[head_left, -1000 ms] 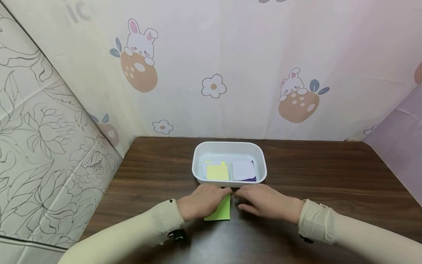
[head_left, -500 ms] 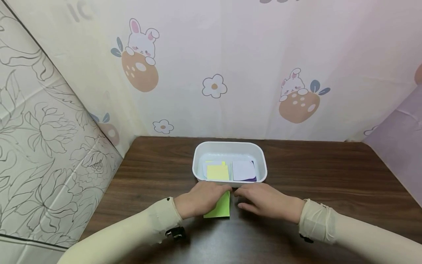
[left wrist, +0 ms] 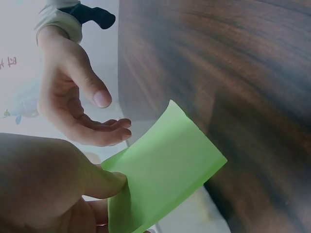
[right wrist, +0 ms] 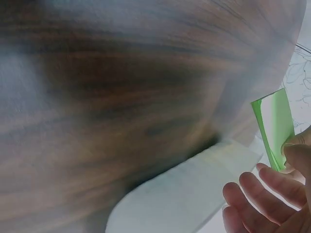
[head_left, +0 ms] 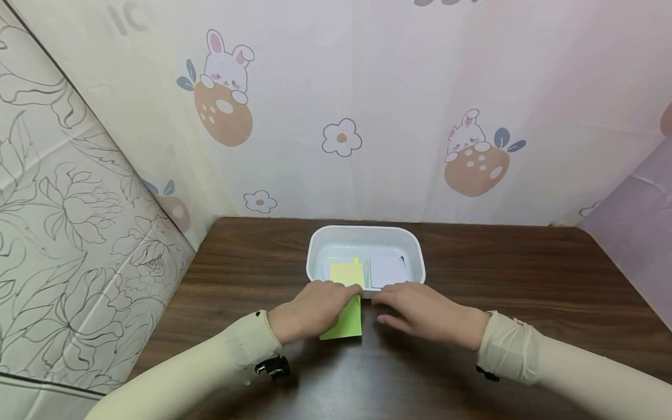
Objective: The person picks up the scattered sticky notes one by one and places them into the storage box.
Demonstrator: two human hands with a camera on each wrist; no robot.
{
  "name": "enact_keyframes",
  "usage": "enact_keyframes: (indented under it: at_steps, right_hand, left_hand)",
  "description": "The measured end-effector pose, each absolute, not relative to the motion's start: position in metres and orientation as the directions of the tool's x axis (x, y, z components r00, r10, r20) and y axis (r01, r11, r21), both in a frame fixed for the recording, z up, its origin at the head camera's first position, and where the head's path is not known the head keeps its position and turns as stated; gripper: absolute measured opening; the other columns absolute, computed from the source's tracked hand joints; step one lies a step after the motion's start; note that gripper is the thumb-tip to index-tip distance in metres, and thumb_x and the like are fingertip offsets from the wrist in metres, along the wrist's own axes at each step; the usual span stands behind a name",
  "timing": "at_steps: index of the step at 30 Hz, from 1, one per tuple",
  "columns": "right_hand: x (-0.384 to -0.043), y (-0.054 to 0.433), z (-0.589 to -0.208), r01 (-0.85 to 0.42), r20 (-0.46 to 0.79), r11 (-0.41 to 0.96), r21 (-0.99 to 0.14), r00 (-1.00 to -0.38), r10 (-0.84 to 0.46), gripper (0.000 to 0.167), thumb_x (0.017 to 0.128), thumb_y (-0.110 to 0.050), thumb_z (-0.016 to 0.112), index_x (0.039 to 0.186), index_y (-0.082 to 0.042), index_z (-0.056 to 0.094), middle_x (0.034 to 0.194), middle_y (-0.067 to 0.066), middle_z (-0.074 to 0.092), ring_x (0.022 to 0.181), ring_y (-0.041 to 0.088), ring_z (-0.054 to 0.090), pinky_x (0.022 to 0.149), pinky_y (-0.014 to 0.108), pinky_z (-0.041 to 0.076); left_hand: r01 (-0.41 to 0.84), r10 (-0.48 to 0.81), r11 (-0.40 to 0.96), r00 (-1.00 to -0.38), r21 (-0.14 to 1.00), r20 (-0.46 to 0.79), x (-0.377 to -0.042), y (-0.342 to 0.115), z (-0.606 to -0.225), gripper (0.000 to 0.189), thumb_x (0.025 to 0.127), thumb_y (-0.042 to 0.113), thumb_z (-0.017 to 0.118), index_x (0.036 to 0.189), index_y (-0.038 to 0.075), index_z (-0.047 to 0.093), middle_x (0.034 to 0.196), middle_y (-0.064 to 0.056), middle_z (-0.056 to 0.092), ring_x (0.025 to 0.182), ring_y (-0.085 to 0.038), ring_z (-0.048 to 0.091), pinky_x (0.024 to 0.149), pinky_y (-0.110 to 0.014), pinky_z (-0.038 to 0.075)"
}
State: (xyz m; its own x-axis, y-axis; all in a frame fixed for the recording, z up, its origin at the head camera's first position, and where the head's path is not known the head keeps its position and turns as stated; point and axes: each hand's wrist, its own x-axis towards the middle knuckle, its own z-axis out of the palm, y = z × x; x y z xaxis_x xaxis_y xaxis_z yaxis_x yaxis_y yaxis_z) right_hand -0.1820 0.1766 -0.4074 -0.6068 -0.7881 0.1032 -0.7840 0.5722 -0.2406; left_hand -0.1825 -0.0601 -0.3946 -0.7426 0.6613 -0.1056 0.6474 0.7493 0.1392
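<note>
A green sticky-note pad (head_left: 343,324) is pinched between the thumb and fingers of my left hand (head_left: 314,309), just before the front of a white plastic box (head_left: 362,238). In the left wrist view the green pad (left wrist: 163,165) is tilted, its near corner under the thumb. My right hand (head_left: 427,310) stays by the box's front rim with nothing in it, its fingers loosely bent. The right wrist view shows the right hand's fingers (right wrist: 265,196) apart from the pad. Inside the box lie yellow sticky notes (head_left: 343,272) on the left and white notes (head_left: 387,272) on the right.
The box stands on a dark wood-grain table (head_left: 499,262), towards its back edge. Behind rises a curtain (head_left: 399,116) printed with rabbits and flowers. A floral-line sheet (head_left: 73,198) hangs along the left side.
My left hand has risen and moved slightly forward and left with the green pad, now overlapping the box's front rim. The right hand has moved slightly forward, also overlapping the rim.
</note>
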Motion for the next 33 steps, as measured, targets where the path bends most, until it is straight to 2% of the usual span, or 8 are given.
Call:
enact_keyframes:
  at_steps: [6, 14, 21, 33]
  right_hand:
    - [-0.184, 0.176, -0.400, -0.788, 0.123, 0.571, -0.230, -0.606, -0.786, 0.023, 0.095, -0.025, 0.070, 0.115, -0.014, 0.070, 0.106, -0.007, 0.072, 0.096, 0.009, 0.067, 0.085, 0.034, 0.055]
    - [-0.188, 0.174, -0.394, -0.806, 0.135, 0.553, -0.210, -0.585, -0.800, 0.021, 0.096, -0.024, 0.069, 0.114, -0.013, 0.069, 0.104, -0.008, 0.072, 0.095, 0.009, 0.067, 0.085, 0.033, 0.055]
    - [-0.191, 0.173, -0.389, -0.813, 0.139, 0.550, -0.188, -0.577, -0.805, 0.023, 0.095, -0.024, 0.070, 0.114, -0.011, 0.069, 0.104, -0.005, 0.072, 0.094, 0.010, 0.067, 0.084, 0.033, 0.055]
    - [-0.198, 0.172, -0.381, -0.804, 0.156, 0.565, -0.182, -0.591, -0.791, 0.023, 0.093, -0.022, 0.071, 0.114, -0.011, 0.069, 0.104, -0.006, 0.073, 0.093, 0.011, 0.067, 0.085, 0.034, 0.054]
  left_hand:
    - [0.648, 0.660, 0.749, -0.747, 0.142, -0.072, -0.186, -0.064, -0.388, 0.047, 0.087, -0.008, 0.058, 0.124, 0.020, 0.064, 0.078, 0.000, 0.067, 0.063, -0.013, 0.052, 0.055, -0.029, 0.043]
    - [0.632, 0.641, 0.764, -0.767, 0.131, -0.039, -0.192, -0.069, -0.377, 0.045, 0.088, -0.006, 0.062, 0.127, 0.019, 0.063, 0.091, -0.003, 0.073, 0.073, -0.018, 0.063, 0.056, -0.032, 0.048]
    - [0.638, 0.642, 0.759, -0.766, 0.129, 0.013, -0.196, -0.072, -0.372, 0.047, 0.085, -0.008, 0.062, 0.124, 0.018, 0.062, 0.086, -0.002, 0.071, 0.072, -0.017, 0.060, 0.056, -0.031, 0.047]
    - [0.618, 0.614, 0.775, -0.786, 0.132, 0.073, -0.207, -0.072, -0.362, 0.048, 0.087, -0.008, 0.060, 0.128, 0.017, 0.061, 0.087, -0.003, 0.071, 0.074, -0.020, 0.063, 0.059, -0.035, 0.050]
